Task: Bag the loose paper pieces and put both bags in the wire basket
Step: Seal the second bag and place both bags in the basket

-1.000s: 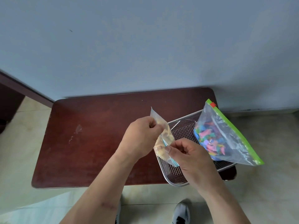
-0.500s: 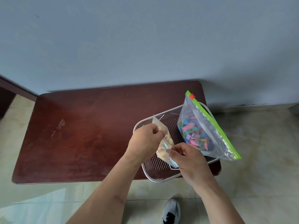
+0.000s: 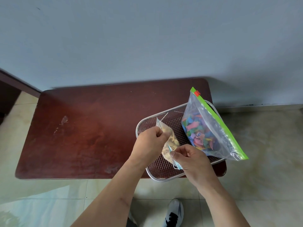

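Observation:
A small clear bag (image 3: 170, 141) of pale yellow paper pieces hangs over the wire basket (image 3: 144, 126). My left hand (image 3: 150, 144) pinches its upper edge and my right hand (image 3: 191, 159) pinches its lower end by the blue seal strip. A larger clear bag (image 3: 208, 128) with a green zip strip and a red slider holds multicoloured paper pieces. It leans in the basket's right side, its top sticking out past the rim. The basket sits on the right end of a dark red-brown table (image 3: 85, 131).
A pale blue wall rises behind the table. Beige floor tiles surround it. A white and black shoe (image 3: 173, 213) shows on the floor below the table's near edge. Dark wooden furniture (image 3: 9, 92) stands at the far left.
Both hands have carried the small bag from the basket's left rim to above its mesh floor. The large bag has stayed in the basket.

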